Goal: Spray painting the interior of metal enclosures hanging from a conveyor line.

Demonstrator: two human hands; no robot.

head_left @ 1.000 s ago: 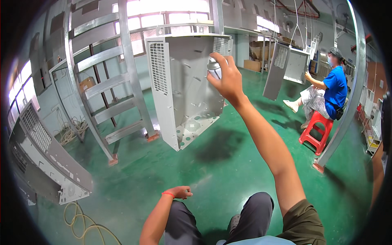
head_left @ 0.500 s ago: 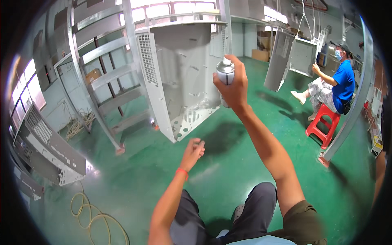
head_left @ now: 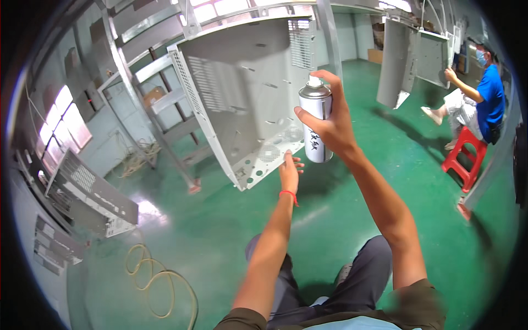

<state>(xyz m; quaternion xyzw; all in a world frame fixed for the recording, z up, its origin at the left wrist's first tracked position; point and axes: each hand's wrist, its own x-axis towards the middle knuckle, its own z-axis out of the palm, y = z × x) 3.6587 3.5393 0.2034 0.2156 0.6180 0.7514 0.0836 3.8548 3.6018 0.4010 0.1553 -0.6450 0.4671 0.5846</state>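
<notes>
My right hand [head_left: 336, 127] is wrapped around a white spray can [head_left: 317, 104] with a silver top, held upright. The index finger rests on the nozzle. Just left of the can hangs a large grey sheet-metal housing [head_left: 236, 77], open toward me, with slotted side walls and a perforated bottom panel [head_left: 269, 154]. Against the front edge of that panel is my left hand [head_left: 290, 171], a red band around its wrist, fingers apart. One digit overlaps the panel while the others lie below its edge; firm contact cannot be made out.
A metal frame with ladder-like rungs [head_left: 170, 102] stands behind the housing. More grey housings lean at left [head_left: 93, 192]. A yellowish hose [head_left: 170, 291] coils on the green floor. At right, a seated person in blue [head_left: 489, 99] on a red stool [head_left: 467, 159] touches another hanging housing [head_left: 399, 60].
My left hand has risen to the housing's lower edge. The can now shows more of its side. The housing appears turned, exposing its right slotted wall, and the whole view has shifted.
</notes>
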